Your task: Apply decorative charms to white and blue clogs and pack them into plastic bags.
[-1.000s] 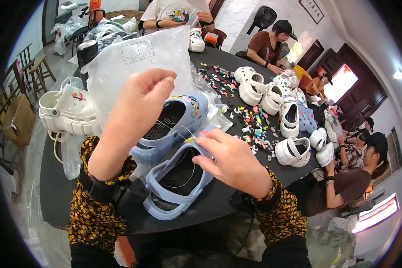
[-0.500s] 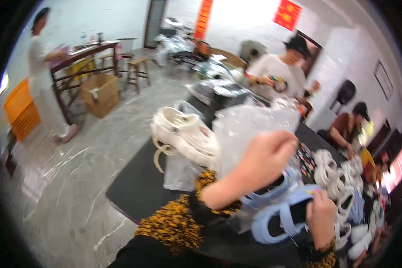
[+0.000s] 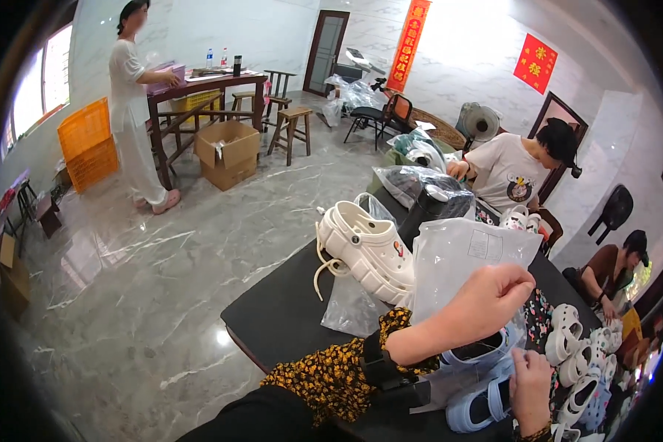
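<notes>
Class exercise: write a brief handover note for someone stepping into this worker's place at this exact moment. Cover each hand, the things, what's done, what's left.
Left hand: raised, pinching the clear plastic bag by its edge.
Right hand: resting on the light blue clogs on the black table.
Done: the blue pair lies side by side under the bag.
Left: the clogs are not yet inside the bag.
Nearby: a cream chunky pair, more white clogs to the right.

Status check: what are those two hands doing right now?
Left hand gripping clear plastic bag. Right hand on light-blue clogs. White clogs lie beside.
</notes>
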Available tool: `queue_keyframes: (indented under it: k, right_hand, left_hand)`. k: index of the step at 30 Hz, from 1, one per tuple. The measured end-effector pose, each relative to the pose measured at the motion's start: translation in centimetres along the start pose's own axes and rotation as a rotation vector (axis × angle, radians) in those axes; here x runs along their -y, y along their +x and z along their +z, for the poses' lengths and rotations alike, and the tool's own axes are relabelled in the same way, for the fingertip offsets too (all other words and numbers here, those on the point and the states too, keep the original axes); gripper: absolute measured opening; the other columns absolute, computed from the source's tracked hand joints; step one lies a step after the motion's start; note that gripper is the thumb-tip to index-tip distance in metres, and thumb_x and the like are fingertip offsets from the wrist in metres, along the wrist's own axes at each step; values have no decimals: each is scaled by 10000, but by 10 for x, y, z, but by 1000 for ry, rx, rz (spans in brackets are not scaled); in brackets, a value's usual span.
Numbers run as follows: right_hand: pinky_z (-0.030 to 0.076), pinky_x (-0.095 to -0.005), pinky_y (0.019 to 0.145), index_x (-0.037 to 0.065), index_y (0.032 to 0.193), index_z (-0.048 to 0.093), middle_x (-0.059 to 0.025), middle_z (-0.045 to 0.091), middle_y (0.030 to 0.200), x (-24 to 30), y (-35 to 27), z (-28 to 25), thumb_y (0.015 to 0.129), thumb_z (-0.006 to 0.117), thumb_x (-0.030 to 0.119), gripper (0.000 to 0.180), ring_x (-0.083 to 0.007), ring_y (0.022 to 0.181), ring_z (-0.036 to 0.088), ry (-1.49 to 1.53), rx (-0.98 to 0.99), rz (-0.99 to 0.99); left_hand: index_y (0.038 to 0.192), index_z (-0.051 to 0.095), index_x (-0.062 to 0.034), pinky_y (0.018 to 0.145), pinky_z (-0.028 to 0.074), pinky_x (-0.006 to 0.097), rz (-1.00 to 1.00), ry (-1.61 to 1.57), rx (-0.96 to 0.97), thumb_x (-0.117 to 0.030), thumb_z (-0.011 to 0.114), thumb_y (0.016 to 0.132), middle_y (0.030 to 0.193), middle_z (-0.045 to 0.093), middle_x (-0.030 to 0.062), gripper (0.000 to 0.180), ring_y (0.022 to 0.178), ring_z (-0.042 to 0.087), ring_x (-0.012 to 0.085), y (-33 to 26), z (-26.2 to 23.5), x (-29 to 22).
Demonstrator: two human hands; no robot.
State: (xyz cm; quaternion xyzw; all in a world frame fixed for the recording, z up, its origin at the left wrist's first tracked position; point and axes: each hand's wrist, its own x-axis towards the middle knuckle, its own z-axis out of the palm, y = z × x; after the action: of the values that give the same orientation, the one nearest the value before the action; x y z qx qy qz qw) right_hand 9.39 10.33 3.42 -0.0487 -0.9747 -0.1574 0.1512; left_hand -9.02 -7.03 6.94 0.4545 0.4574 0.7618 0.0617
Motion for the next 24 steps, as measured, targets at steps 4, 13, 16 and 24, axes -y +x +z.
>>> queue_keyframes:
  k: [4,13,16,24]
  right_hand:
    - [406,-402,793,97,1177,554,-127,506,988,5,13,-9,645,600,-4,544,-299,916,493,-59,51,-137]
    - [398,-376,732,117,1234,518,-99,518,927,-5,26,-16,621,617,25,628,-269,868,515,-48,205,-219]
    - [400,-373,739,96,1214,505,-87,529,911,-8,33,-16,612,683,82,628,-261,865,527,-44,265,-220]
    - [414,-368,738,87,1103,521,-79,548,868,-16,34,-7,648,712,173,501,-249,820,561,-155,290,-289]
  left_hand:
    - [950,622,48,578,411,253,24,48,5,-99,545,900,687,560,33,173,656,484,70,0,3,4]
    - [952,625,48,595,428,262,-10,82,46,-102,542,898,708,591,59,180,666,513,85,3,4,9]
    - [953,625,47,610,438,260,-29,79,62,-104,541,899,726,608,65,181,680,528,85,3,4,8]
    - [993,635,42,740,488,254,-129,92,94,-106,531,917,862,661,64,196,816,600,99,4,-2,4]
